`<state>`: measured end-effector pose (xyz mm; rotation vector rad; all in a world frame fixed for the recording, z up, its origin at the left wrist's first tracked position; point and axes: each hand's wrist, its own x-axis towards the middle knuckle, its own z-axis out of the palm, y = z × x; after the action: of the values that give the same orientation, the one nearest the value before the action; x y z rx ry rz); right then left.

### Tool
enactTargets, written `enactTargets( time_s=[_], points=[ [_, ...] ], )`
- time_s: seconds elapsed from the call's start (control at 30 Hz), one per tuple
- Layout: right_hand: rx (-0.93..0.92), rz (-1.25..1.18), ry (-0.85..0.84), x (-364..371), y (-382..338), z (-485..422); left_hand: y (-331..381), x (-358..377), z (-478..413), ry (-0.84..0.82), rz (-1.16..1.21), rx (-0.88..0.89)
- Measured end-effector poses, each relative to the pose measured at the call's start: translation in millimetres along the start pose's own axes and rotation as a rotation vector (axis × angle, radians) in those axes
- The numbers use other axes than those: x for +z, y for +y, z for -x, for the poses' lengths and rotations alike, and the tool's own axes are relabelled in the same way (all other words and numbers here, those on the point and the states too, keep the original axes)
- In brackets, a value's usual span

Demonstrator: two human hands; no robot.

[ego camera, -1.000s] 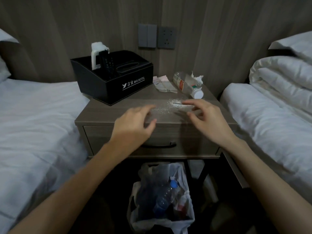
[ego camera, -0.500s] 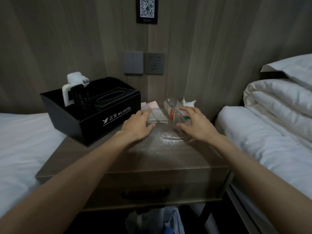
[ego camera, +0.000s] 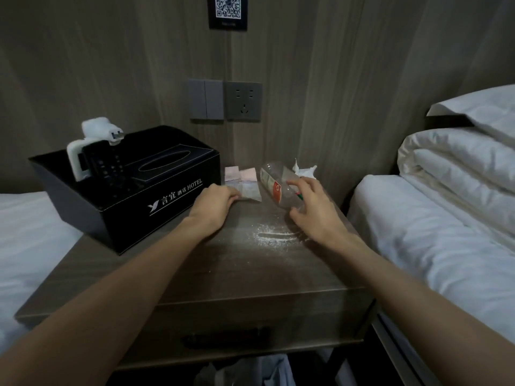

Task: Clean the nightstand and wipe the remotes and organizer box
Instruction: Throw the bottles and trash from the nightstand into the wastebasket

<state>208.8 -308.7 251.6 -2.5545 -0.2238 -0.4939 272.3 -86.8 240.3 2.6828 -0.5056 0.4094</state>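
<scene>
Your right hand [ego camera: 312, 207] curls round the lower end of the clear bottle [ego camera: 274, 182], which lies on its side at the back of the desk [ego camera: 223, 274]. Your left hand [ego camera: 214, 203] has bent fingers down on the small packets [ego camera: 246, 188] just beside the organizer box [ego camera: 167, 201], and you cannot tell whether it pinches one or only presses on it. The bottle is probably smooth and round, so a loose hold could let it roll toward the crumpled tissue [ego camera: 303, 171] at the wall, or off the right edge onto the bed [ego camera: 432, 232]. Whether it has a cap on or liquid inside is not visible, so lift it level. Your right wrist sits just beside the spilled white powder [ego camera: 276, 236], and drawing the arm straight back would likely smear it across the wood or carry it onto the white bedding. The packets look thin and flat, so they may slide under the box rather than come up. The box stands at the left rear of the desk with the remotes [ego camera: 106, 165] upright in its open compartment, a white one [ego camera: 76, 157] at their left. None of these looks wiped yet, and the powder suggests the top has not been cleaned either. The desk is dark wood grain with a drawer handle [ego camera: 225, 335] in front. It stands between two beds with white linen, under a panelled wall with a switch [ego camera: 206, 98], a socket [ego camera: 243, 101] and a code sign [ego camera: 228, 9].
</scene>
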Motion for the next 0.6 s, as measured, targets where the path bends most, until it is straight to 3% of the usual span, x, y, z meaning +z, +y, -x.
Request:
enactTargets(
  time_s=[0.3, 0.6],
  points=[
    [-0.082, -0.172, 0.207, -47, -33, 40, 25, -67, 45, 0.425, 0.303, -0.037],
    [-0.165, -0.307, 0.34, -90, -76, 125, 63, -129, 160, 0.427, 0.782, -0.045]
  ],
)
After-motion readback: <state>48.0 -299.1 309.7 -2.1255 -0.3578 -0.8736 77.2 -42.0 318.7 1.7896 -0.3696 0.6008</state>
